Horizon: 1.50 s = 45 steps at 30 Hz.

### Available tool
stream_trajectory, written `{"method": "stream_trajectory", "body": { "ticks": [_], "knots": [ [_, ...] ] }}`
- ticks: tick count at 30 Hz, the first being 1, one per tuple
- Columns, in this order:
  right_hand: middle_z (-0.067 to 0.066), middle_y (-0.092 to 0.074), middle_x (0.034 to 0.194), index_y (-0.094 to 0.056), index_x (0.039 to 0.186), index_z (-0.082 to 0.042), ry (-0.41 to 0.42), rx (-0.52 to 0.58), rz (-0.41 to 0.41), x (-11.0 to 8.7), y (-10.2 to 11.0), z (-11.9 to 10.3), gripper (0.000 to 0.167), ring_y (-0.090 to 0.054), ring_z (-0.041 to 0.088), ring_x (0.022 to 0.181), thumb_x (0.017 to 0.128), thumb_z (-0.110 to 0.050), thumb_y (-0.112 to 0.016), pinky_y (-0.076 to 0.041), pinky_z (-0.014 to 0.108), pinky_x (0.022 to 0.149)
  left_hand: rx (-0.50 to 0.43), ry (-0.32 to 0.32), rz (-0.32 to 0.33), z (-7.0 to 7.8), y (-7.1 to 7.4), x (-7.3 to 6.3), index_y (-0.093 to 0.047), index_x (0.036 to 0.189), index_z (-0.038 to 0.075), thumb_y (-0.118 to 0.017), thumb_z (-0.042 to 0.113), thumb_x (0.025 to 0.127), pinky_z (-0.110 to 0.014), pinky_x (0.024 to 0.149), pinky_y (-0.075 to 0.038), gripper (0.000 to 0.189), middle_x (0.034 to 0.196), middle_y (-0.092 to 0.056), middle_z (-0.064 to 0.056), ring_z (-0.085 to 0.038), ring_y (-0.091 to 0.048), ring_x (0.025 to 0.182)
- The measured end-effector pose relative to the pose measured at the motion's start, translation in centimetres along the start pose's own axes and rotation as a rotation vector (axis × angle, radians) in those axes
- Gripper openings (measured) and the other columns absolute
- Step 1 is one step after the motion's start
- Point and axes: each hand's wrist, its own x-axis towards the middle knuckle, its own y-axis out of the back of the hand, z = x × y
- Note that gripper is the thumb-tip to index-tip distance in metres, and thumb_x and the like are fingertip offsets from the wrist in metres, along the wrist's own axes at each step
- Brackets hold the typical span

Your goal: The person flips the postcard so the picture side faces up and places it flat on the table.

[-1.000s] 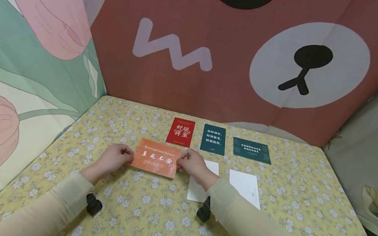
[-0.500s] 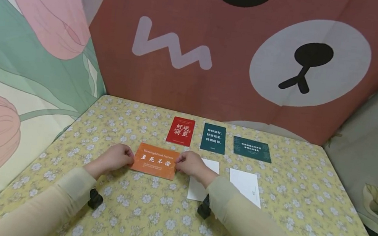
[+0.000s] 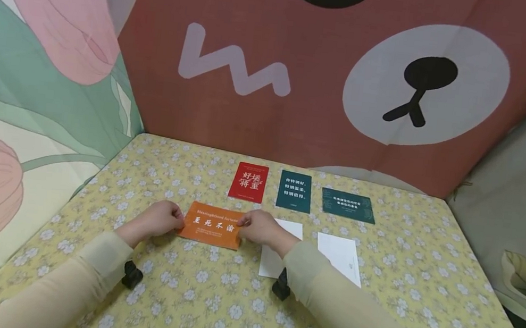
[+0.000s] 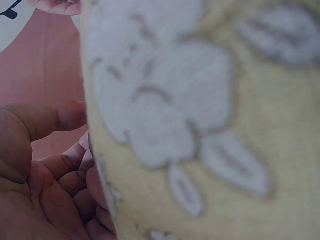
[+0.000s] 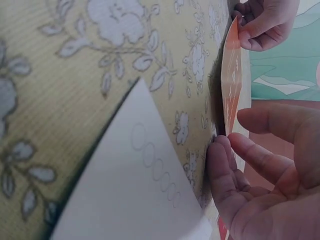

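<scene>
An orange postcard (image 3: 210, 228) with white lettering lies low over the flowered tablecloth, held between both hands in the head view. My left hand (image 3: 158, 220) pinches its left edge with thumb and fingers. At the opposite edge, my right hand (image 3: 263, 228) grips the card's right side, its fingertips covering part of the print. The right wrist view shows the orange postcard (image 5: 231, 75) edge-on, slightly bent and raised along its side, with the right fingertips at its near end. In the left wrist view the left hand (image 4: 55, 185) shows, while cloth blocks the card.
Behind the orange card lie a red postcard (image 3: 248, 182), a green upright postcard (image 3: 295, 191) and a green sideways postcard (image 3: 348, 205). A white card (image 3: 273, 264) lies partly under the right forearm, with another white card (image 3: 341, 255) beside it. Printed fabric walls enclose the table.
The orange card has come down flatter toward the cloth. The right hand has shifted slightly left along it. The left hand has stayed at the card's left edge.
</scene>
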Motion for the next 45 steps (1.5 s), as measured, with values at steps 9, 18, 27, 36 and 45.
{"method": "stream_trajectory", "body": {
  "ticks": [9,18,27,36,45],
  "knots": [
    [0.004,-0.071,0.112,-0.075,0.113,-0.004,-0.032,0.023,-0.012,-0.3,-0.4,-0.1,0.025,-0.057,0.016,0.084,0.09,-0.012,-0.078,-0.05,0.027,0.071,-0.013,0.01,-0.002,-0.1,-0.3,-0.4,-0.064,0.086,0.003,-0.06,0.003,0.098,-0.033,0.055,-0.04,0.013,0.08,-0.062,-0.008,-0.017,-0.044,0.059],
    [0.001,-0.07,0.102,-0.075,0.114,-0.004,-0.012,0.026,-0.011,-0.2,0.0,-0.2,0.024,-0.058,0.014,0.078,0.092,-0.014,-0.077,-0.051,0.027,0.069,0.006,0.007,0.023,0.3,-0.2,-0.2,-0.061,0.084,0.003,-0.063,0.005,0.098,-0.032,0.056,-0.042,0.014,0.078,-0.06,-0.008,-0.018,-0.048,0.062],
    [0.006,-0.067,0.098,-0.07,0.116,0.0,-0.02,0.173,0.003,-1.0,0.8,0.5,0.025,-0.065,0.019,0.083,0.095,-0.014,-0.072,-0.055,0.033,0.075,-0.064,-0.024,0.077,1.2,-0.4,-0.2,-0.054,0.119,-0.004,-0.057,0.017,0.105,-0.038,0.063,-0.047,0.025,0.104,-0.059,-0.017,-0.023,-0.053,0.076],
    [0.01,-0.069,0.105,-0.065,0.127,0.002,-0.049,0.274,0.031,-2.9,2.7,0.7,0.032,-0.068,0.024,0.092,0.098,-0.013,-0.068,-0.059,0.037,0.083,-0.273,-0.081,0.049,3.7,-1.5,-0.9,-0.042,0.137,-0.008,-0.056,0.016,0.107,-0.045,0.077,-0.055,0.041,0.12,-0.052,-0.022,-0.032,-0.061,0.096],
    [0.014,-0.067,0.12,-0.062,0.133,0.003,-0.123,0.316,0.113,-4.1,4.4,2.6,0.035,-0.069,0.026,0.103,0.103,-0.014,-0.064,-0.058,0.039,0.088,-0.422,-0.092,-0.006,5.9,-3.7,-1.6,-0.037,0.144,-0.007,-0.057,0.013,0.105,-0.049,0.088,-0.055,0.049,0.124,-0.051,-0.022,-0.036,-0.06,0.104]
  ]
}}
